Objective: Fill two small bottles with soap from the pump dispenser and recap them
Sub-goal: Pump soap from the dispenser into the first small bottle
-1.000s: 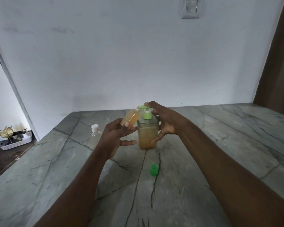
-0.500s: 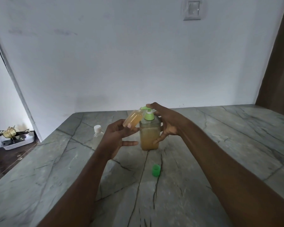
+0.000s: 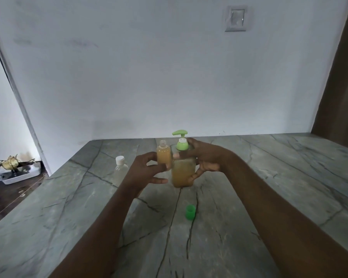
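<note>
Soap has not yet reached the white-capped bottle [image 3: 121, 167], which stands on the worktop [image 3: 269, 187] at nine o'clock of the left grip [image 3: 147, 171]. That grip pinches the small bottle [image 3: 163, 155] between thumb and fingers. Half a second ago the bottle leaned under the spout; now it is upright, nearly full and uncapped. At three o'clock the right grip [image 3: 207, 159] has left the pump head [image 3: 180, 133] and wraps the pump dispenser [image 3: 183, 173]. Filling this one looks finished, and the green cap [image 3: 190, 212] waits at six o'clock.
</note>
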